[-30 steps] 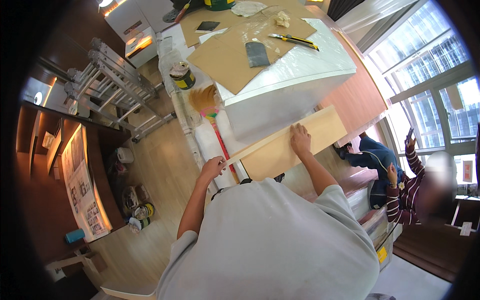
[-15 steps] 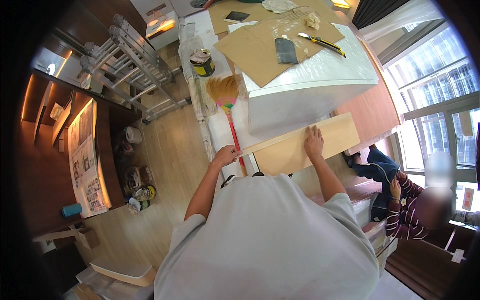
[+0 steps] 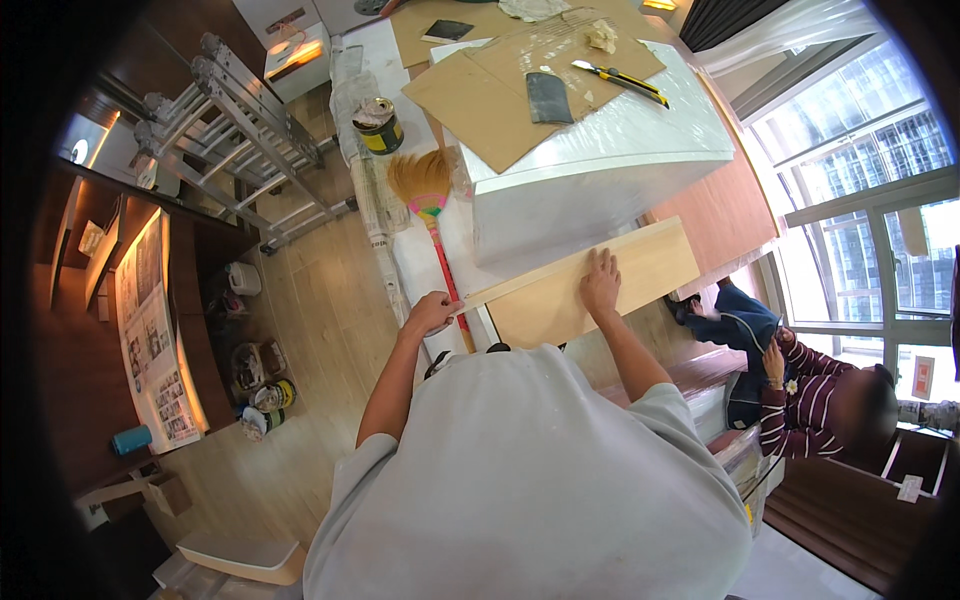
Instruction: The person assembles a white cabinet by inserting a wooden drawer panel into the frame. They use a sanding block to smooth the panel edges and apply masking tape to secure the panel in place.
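Note:
A long pale wooden board (image 3: 640, 275) lies tilted in front of me, against a white block covered in plastic film (image 3: 590, 150). My left hand (image 3: 432, 313) grips the board's left end, beside the red handle of a broom (image 3: 432, 215). My right hand (image 3: 600, 283) rests flat on the board's upper edge near its middle, fingers spread. My grey shirt hides the board's near edge.
Cardboard sheets (image 3: 500, 90), a yellow utility knife (image 3: 620, 80) and a dark scraper (image 3: 548, 97) lie on the white block. A paint tin (image 3: 378, 125) and a folded ladder (image 3: 250, 120) stand to the left. Another person (image 3: 800, 380) sits low at the right by the windows.
The view has shifted so the white block and board sit lower and nearer. Both hands stay on the board; it looks slightly closer to my body.

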`<state>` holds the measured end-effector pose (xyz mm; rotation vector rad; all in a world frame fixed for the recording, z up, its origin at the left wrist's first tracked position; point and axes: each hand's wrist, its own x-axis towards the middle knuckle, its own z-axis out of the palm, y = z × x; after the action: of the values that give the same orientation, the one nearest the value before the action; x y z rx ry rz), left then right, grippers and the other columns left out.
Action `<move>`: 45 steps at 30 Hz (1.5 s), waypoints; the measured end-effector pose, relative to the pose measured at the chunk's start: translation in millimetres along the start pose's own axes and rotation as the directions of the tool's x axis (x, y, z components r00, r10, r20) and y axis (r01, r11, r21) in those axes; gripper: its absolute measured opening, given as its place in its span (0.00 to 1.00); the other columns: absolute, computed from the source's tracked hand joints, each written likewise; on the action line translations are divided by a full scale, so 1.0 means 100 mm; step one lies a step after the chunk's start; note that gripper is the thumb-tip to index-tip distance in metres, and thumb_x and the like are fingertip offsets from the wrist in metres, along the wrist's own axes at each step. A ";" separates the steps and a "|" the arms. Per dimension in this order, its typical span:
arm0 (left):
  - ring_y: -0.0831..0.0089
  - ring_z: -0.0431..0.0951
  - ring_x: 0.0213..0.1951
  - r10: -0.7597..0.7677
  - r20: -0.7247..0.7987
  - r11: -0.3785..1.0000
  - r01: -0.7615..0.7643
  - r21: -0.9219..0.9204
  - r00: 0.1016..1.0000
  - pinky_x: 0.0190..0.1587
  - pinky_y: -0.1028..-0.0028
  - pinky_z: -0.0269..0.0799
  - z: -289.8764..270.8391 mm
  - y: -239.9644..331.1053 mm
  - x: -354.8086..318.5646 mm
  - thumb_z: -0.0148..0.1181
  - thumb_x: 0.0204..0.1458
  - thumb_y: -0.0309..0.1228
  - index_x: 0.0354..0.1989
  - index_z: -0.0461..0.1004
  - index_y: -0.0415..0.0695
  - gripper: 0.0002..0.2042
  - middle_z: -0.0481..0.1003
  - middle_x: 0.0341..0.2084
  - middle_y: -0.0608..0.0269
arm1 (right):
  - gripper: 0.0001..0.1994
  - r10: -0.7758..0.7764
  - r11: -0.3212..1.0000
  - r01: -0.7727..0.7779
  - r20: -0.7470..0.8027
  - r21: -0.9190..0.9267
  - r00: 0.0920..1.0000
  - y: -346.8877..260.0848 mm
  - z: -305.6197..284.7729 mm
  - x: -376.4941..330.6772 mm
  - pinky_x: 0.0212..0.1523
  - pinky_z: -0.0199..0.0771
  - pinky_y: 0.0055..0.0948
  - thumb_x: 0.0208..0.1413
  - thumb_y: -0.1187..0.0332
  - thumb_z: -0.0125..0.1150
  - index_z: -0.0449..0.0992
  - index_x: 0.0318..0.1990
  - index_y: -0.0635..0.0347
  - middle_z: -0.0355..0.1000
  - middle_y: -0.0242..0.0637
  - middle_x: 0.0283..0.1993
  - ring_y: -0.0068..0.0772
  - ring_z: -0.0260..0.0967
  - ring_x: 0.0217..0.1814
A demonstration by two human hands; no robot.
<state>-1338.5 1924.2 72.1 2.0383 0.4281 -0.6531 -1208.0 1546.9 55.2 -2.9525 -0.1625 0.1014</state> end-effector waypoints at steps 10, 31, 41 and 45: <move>0.76 0.74 0.17 -0.009 -0.010 0.996 0.008 -0.086 1.000 0.22 0.73 0.67 0.01 -0.05 0.03 0.66 0.56 0.45 0.27 0.75 0.36 0.20 0.74 0.16 0.62 | 0.33 -0.131 0.989 0.140 -0.149 0.053 0.980 -0.45 0.06 -0.38 0.74 0.43 0.58 0.55 0.69 0.53 0.59 0.72 0.51 0.49 0.52 0.75 0.58 0.42 0.78; 0.75 0.79 0.22 -0.058 -0.028 0.997 0.057 -0.059 0.998 0.29 0.73 0.70 -0.06 0.05 -0.03 0.65 0.55 0.49 0.29 0.77 0.39 0.21 0.78 0.20 0.61 | 0.31 -0.100 0.983 0.130 -0.211 0.132 0.972 -0.32 0.03 -0.22 0.70 0.49 0.51 0.55 0.67 0.55 0.62 0.68 0.63 0.59 0.47 0.71 0.50 0.53 0.73; 0.73 0.75 0.24 0.148 -0.070 0.985 -0.154 -0.084 0.987 0.29 0.70 0.68 -0.39 0.80 -0.55 0.63 0.57 0.40 0.30 0.75 0.39 0.15 0.76 0.20 0.61 | 0.29 -0.145 0.977 0.184 -0.292 0.109 0.945 -0.28 -0.02 -0.20 0.67 0.55 0.50 0.55 0.66 0.56 0.66 0.65 0.64 0.62 0.50 0.69 0.52 0.56 0.71; 0.71 0.74 0.24 0.242 -0.121 0.964 -0.253 -0.077 0.963 0.29 0.69 0.67 -0.37 1.00 -0.69 0.64 0.56 0.38 0.30 0.75 0.40 0.13 0.75 0.20 0.61 | 0.29 -0.113 0.983 0.145 -0.250 0.116 0.962 -0.27 -0.02 -0.19 0.68 0.55 0.50 0.54 0.66 0.56 0.66 0.65 0.63 0.61 0.50 0.69 0.52 0.56 0.71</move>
<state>-1329.5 1901.4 196.7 2.0036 0.2553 -0.3624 -1229.4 1571.0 63.0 -2.7810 -0.3003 -0.2566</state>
